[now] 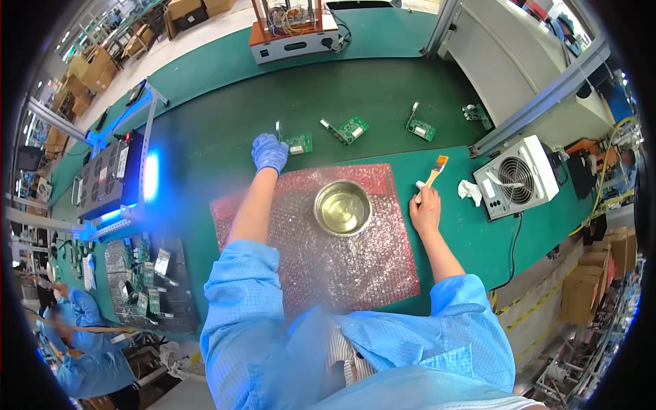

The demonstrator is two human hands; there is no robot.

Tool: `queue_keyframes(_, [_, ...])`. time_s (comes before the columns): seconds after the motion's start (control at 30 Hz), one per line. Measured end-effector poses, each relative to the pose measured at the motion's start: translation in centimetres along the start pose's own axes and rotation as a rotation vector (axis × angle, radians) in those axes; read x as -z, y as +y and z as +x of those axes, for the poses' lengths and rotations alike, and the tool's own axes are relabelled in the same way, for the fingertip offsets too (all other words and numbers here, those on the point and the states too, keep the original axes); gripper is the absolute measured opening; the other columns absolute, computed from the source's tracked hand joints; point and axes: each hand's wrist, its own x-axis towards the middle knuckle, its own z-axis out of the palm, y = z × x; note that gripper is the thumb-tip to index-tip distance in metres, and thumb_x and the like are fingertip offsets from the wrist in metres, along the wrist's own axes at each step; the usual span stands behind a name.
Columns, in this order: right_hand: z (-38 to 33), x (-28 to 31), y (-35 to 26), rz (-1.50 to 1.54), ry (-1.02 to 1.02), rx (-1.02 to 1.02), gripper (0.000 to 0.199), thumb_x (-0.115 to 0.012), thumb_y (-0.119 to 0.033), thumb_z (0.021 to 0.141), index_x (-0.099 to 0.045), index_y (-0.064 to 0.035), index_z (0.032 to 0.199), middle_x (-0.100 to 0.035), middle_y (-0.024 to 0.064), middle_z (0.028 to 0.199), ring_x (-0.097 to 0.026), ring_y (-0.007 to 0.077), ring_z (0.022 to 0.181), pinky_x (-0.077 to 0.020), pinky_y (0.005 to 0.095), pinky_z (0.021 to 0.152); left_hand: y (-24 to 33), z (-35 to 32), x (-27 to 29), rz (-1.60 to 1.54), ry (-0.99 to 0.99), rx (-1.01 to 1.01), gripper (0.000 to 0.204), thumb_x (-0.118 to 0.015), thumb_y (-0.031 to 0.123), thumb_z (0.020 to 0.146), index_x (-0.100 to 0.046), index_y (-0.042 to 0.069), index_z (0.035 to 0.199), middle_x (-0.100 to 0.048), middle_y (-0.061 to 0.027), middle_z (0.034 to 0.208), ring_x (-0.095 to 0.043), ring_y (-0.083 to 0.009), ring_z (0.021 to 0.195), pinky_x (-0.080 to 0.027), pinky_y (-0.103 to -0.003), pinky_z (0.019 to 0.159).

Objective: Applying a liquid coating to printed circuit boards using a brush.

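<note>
My left hand, in a blue glove, reaches over the dark green belt with its fingers curled at the left end of a green circuit board. The fingertips are partly hidden, but they appear closed on the board's edge. My bare right hand is closed around the pale handle of a brush, orange bristles pointing up and away. Between my forearms, a round metal bowl holding clear yellowish liquid stands on a sheet of pink bubble wrap.
More circuit boards lie along the belt to the right. A crumpled white wipe sits beside a white fan unit. At left stand a black box with blue light and a dark mat of boards. Another person works lower left.
</note>
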Motion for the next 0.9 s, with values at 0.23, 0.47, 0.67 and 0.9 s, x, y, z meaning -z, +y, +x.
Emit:
queue_keyframes(0.23, [-0.6,0.2,0.9,0.041,0.081,0.016,0.013,-0.066,-0.016,0.077,-0.058,-0.0061,0.082,-0.057,0.0136,0.080,-0.054,0.0327,0.077,-0.0432,0.0415,0.069,-6.1,-5.6,3.4,-0.806,0.070,0.131,0.023,-0.062,0.023,0.081,-0.053,0.002,0.087,-0.062,-0.0150,0.080,-0.063,-0.0289,0.073,-0.054,-0.037,0.062])
queue_keyframes(0.47, [0.8,4.3,-6.0,0.568,0.115,-0.119,0.023,-0.056,-0.019,0.089,-0.054,-0.0015,0.103,-0.060,0.0058,0.071,-0.058,0.0149,0.063,-0.0466,0.0287,0.058,-14.9,-15.3,3.7,-1.668,-0.115,0.400,0.009,-0.059,0.009,0.082,-0.054,0.001,0.084,-0.060,-0.0139,0.081,-0.061,-0.0225,0.067,-0.055,-0.033,0.053])
queue_keyframes(0.67, [0.3,5.8,-10.9,0.944,-0.136,-0.224,0.023,-0.051,-0.021,0.092,-0.057,-0.0016,0.101,-0.059,0.0024,0.066,-0.055,0.0081,0.060,-0.0432,0.0228,0.055,-16.2,-22.4,0.2,-1.986,-0.200,0.591,0.006,-0.058,0.002,0.079,-0.052,0.004,0.079,-0.060,-0.0137,0.084,-0.061,-0.0272,0.071,-0.053,-0.038,0.056])
queue_keyframes(0.9, [-1.1,2.7,-11.2,0.842,-0.321,-0.300,0.026,-0.047,-0.024,0.093,-0.063,-0.0033,0.094,-0.055,-0.0030,0.065,-0.047,0.0032,0.057,-0.0343,0.0186,0.051,-12.6,-26.2,0.8,-1.770,-0.342,0.429,0.014,-0.065,0.010,0.082,-0.051,0.010,0.082,-0.061,-0.0062,0.081,-0.061,-0.0185,0.065,-0.052,-0.030,0.051])
